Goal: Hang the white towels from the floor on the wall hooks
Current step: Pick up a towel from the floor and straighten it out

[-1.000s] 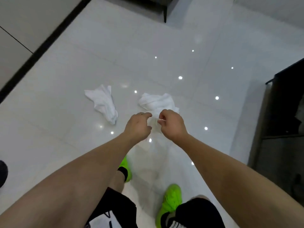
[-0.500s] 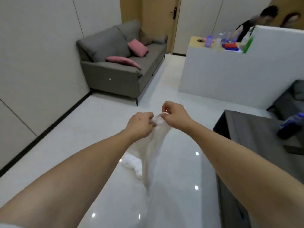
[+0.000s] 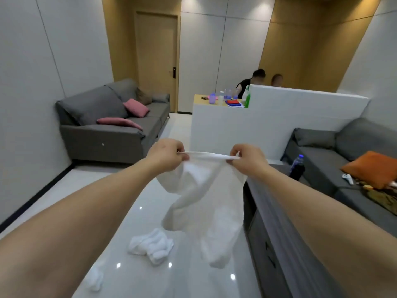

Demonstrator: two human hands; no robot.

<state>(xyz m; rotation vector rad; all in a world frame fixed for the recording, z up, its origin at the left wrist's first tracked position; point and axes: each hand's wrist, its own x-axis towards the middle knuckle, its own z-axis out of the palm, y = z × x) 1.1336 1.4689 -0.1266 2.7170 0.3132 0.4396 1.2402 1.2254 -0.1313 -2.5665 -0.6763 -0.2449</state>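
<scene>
Head view: my left hand (image 3: 166, 157) and right hand (image 3: 249, 159) pinch the white towel's (image 3: 206, 190) top hem; a loosened pinch would likely drop it.

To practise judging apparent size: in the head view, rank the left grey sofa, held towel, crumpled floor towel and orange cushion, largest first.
1. Left grey sofa
2. Held towel, enlarged by nearness
3. Floor towel and orange cushion: too alike to rank

two white towels (image 3: 206, 203), two sofas (image 3: 111, 127), three cushions (image 3: 136, 107), two hands (image 3: 166, 157)
</scene>
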